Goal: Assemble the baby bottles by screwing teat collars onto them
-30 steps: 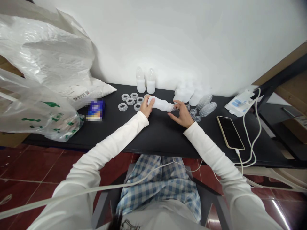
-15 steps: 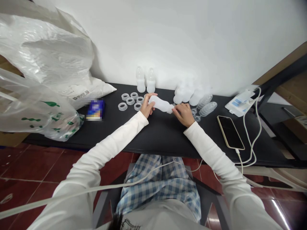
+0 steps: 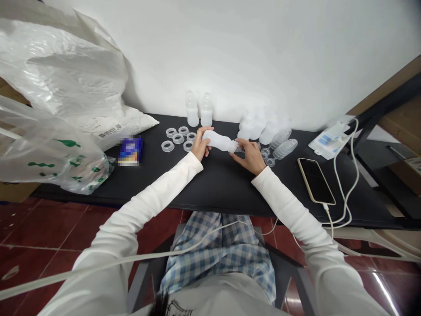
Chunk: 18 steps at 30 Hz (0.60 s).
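Observation:
My left hand [image 3: 199, 147] is wrapped round the base of a white translucent bottle [image 3: 218, 141], held sideways just above the black table [image 3: 210, 184]. At the bottle's neck, my right hand [image 3: 250, 154] has its fingers pinched on the mouth end; what they pinch is too small to make out. Several clear plastic rings [image 3: 177, 139] lie just left of my left hand. Two assembled bottles [image 3: 199, 109] stand upright against the wall behind.
A cluster of white bottles [image 3: 258, 125] and stacked clear caps [image 3: 283, 145] lies right of my hands. A phone [image 3: 316, 181] on a white cable sits at the right. Big plastic bags [image 3: 55, 109] and a blue packet [image 3: 130, 150] fill the left end.
My right hand closed onto the bottle's neck, then its fingers shifted there. The bottle and my left hand lifted slightly and stayed almost in place.

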Each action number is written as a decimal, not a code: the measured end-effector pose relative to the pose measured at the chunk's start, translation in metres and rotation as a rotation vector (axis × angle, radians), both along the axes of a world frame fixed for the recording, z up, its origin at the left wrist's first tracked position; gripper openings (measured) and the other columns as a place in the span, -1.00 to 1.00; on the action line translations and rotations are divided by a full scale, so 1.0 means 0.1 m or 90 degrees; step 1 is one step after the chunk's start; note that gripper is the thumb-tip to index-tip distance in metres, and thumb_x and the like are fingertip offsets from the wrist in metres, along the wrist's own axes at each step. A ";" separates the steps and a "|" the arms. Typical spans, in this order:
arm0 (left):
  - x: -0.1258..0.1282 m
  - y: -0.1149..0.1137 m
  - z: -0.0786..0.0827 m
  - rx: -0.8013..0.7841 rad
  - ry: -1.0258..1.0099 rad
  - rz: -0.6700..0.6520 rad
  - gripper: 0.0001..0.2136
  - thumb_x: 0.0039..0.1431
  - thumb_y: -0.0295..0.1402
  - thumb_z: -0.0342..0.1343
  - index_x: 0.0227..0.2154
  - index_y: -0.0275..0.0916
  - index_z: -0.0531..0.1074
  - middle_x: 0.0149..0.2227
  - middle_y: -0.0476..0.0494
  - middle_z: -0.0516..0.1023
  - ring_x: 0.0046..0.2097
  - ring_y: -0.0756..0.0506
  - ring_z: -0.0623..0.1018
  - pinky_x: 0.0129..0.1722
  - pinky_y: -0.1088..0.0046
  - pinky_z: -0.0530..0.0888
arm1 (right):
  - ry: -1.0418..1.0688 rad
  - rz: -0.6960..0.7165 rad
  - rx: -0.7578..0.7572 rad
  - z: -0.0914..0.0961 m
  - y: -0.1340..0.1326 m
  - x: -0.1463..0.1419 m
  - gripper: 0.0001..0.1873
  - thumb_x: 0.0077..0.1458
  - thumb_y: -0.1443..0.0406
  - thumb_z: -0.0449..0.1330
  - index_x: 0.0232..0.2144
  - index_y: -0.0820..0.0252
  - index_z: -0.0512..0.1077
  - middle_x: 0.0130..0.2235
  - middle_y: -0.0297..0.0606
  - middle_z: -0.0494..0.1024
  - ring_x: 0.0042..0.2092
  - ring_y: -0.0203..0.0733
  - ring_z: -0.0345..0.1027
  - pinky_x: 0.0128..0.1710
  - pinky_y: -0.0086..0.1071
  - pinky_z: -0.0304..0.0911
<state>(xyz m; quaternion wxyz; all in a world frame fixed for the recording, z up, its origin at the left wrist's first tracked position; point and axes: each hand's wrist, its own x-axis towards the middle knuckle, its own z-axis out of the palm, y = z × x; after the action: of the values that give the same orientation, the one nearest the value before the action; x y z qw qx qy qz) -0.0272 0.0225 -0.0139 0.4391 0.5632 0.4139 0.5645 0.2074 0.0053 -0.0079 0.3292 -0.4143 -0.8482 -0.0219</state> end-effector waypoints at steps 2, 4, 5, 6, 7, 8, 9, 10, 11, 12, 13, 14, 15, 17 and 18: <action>0.00 0.02 -0.02 0.006 -0.028 -0.022 -0.52 0.04 -0.12 0.03 0.05 -0.10 0.28 -0.15 -0.14 0.41 -0.46 0.02 0.41 -0.70 0.57 0.25 | -0.006 -0.001 0.015 0.03 -0.02 -0.01 -0.51 0.26 0.04 0.15 0.14 0.12 0.29 -0.18 -0.15 0.58 -0.21 -0.03 0.46 -0.09 -0.15 0.23; -0.01 0.04 -0.04 0.021 -0.053 -0.038 -0.52 0.01 -0.10 0.05 0.02 -0.11 0.28 -0.13 -0.15 0.41 -0.42 -0.01 0.44 -0.66 0.55 0.31 | -0.009 -0.005 0.023 0.07 -0.04 -0.01 -0.50 0.26 0.01 0.13 0.12 0.13 0.31 -0.20 -0.15 0.58 -0.21 -0.04 0.45 -0.10 -0.16 0.22; 0.00 0.05 -0.05 0.029 -0.060 -0.043 -0.51 0.00 -0.08 0.06 0.01 -0.11 0.28 -0.12 -0.15 0.41 -0.38 -0.03 0.46 -0.63 0.54 0.34 | -0.012 -0.007 0.024 0.08 -0.04 0.00 -0.51 0.26 -0.01 0.12 0.09 0.14 0.33 -0.20 -0.15 0.58 -0.21 -0.04 0.45 -0.11 -0.16 0.20; 0.00 0.06 -0.05 0.036 -0.062 -0.049 -0.51 -0.01 -0.05 0.08 -0.01 -0.11 0.29 -0.11 -0.16 0.40 -0.34 -0.04 0.47 -0.59 0.53 0.38 | -0.015 -0.009 0.024 0.09 -0.05 0.00 -0.52 0.26 -0.03 0.11 0.05 0.14 0.35 -0.21 -0.15 0.58 -0.20 -0.03 0.44 -0.11 -0.16 0.19; 0.00 0.06 -0.06 0.041 -0.060 -0.054 -0.50 -0.02 -0.02 0.11 -0.03 -0.11 0.29 -0.10 -0.16 0.39 -0.30 -0.06 0.47 -0.56 0.52 0.40 | -0.019 -0.010 0.022 0.09 -0.05 0.00 -0.54 0.27 -0.05 0.10 0.00 0.14 0.38 -0.22 -0.15 0.57 -0.19 -0.03 0.43 -0.12 -0.17 0.18; 0.01 0.07 -0.06 0.045 -0.054 -0.060 -0.50 -0.02 0.01 0.13 -0.05 -0.10 0.29 -0.10 -0.16 0.39 -0.26 -0.07 0.48 -0.52 0.51 0.42 | -0.021 -0.011 0.022 0.09 -0.05 0.01 -0.56 0.27 -0.06 0.08 -0.05 0.14 0.40 -0.23 -0.15 0.57 -0.18 -0.02 0.42 -0.13 -0.17 0.17; 0.01 0.06 -0.06 0.050 -0.045 -0.065 -0.49 -0.03 0.05 0.15 -0.06 -0.10 0.28 -0.09 -0.16 0.38 -0.23 -0.08 0.48 -0.49 0.50 0.44 | -0.023 -0.012 0.022 0.08 -0.05 0.01 -0.57 0.28 -0.07 0.07 -0.11 0.13 0.41 -0.25 -0.15 0.56 -0.18 -0.03 0.41 -0.14 -0.18 0.16; 0.01 0.06 -0.05 0.057 -0.033 -0.066 -0.48 -0.03 0.07 0.17 -0.07 -0.09 0.28 -0.09 -0.16 0.37 -0.20 -0.09 0.48 -0.44 0.48 0.47 | -0.022 -0.012 0.022 0.08 -0.04 0.01 -0.58 0.28 -0.07 0.05 -0.16 0.13 0.41 -0.27 -0.16 0.55 -0.19 -0.03 0.39 -0.14 -0.18 0.15; 0.01 0.05 -0.04 0.067 -0.022 -0.064 -0.47 -0.04 0.08 0.20 -0.08 -0.09 0.28 -0.09 -0.15 0.37 -0.17 -0.10 0.49 -0.38 0.45 0.49 | -0.020 -0.013 0.019 0.06 -0.04 0.01 -0.59 0.29 -0.06 0.03 -0.20 0.13 0.41 -0.29 -0.18 0.54 -0.20 -0.05 0.38 -0.15 -0.18 0.14; 0.01 0.04 -0.04 0.077 -0.014 -0.060 -0.47 -0.05 0.07 0.23 -0.10 -0.09 0.28 -0.09 -0.15 0.38 -0.14 -0.11 0.49 -0.30 0.41 0.51 | -0.018 -0.012 0.013 0.05 -0.04 0.00 -0.59 0.30 -0.06 0.02 -0.24 0.13 0.40 -0.31 -0.19 0.52 -0.22 -0.06 0.37 -0.16 -0.19 0.14; 0.01 0.03 -0.03 0.085 -0.009 -0.058 -0.48 -0.07 0.04 0.26 -0.11 -0.09 0.28 -0.09 -0.14 0.39 -0.10 -0.12 0.49 -0.22 0.38 0.52 | -0.015 -0.009 0.003 0.05 -0.04 0.00 -0.59 0.31 -0.05 0.00 -0.28 0.13 0.39 -0.34 -0.21 0.50 -0.25 -0.08 0.36 -0.16 -0.19 0.13; 0.01 0.03 -0.02 0.090 -0.009 -0.056 -0.50 -0.08 0.01 0.27 -0.13 -0.10 0.29 -0.10 -0.14 0.40 -0.07 -0.13 0.50 -0.15 0.35 0.51 | -0.013 -0.003 -0.011 0.04 -0.04 -0.01 -0.58 0.31 -0.05 -0.01 -0.32 0.12 0.38 -0.36 -0.23 0.49 -0.27 -0.10 0.35 -0.18 -0.20 0.13; 0.01 0.02 -0.02 0.090 -0.013 -0.055 -0.53 -0.08 -0.03 0.26 -0.15 -0.10 0.29 -0.10 -0.13 0.42 -0.04 -0.15 0.50 -0.10 0.32 0.50 | -0.011 0.008 -0.028 0.03 -0.05 -0.02 -0.57 0.32 -0.06 -0.02 -0.35 0.12 0.37 -0.38 -0.25 0.47 -0.30 -0.12 0.34 -0.19 -0.21 0.12; 0.00 0.02 -0.01 0.083 -0.021 -0.060 -0.60 -0.07 -0.11 0.22 -0.18 -0.11 0.30 -0.12 -0.13 0.45 -0.02 -0.17 0.51 -0.05 0.29 0.49 | -0.009 0.039 -0.067 0.03 -0.06 -0.04 -0.53 0.33 -0.08 -0.06 -0.39 0.12 0.34 -0.42 -0.29 0.45 -0.36 -0.17 0.31 -0.21 -0.24 0.12; 0.00 0.03 0.00 0.082 -0.023 -0.061 -0.63 -0.07 -0.14 0.19 -0.20 -0.12 0.30 -0.13 -0.13 0.46 -0.02 -0.17 0.52 -0.05 0.28 0.49 | -0.008 0.054 -0.085 0.04 -0.07 -0.05 -0.51 0.33 -0.09 -0.08 -0.40 0.12 0.33 -0.44 -0.30 0.44 -0.38 -0.19 0.30 -0.21 -0.24 0.13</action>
<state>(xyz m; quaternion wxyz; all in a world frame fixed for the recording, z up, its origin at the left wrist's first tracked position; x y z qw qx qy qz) -0.0272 0.0251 -0.0142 0.4358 0.5994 0.3409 0.5784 0.2027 -0.0014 -0.0043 0.2959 -0.3988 -0.8668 0.0461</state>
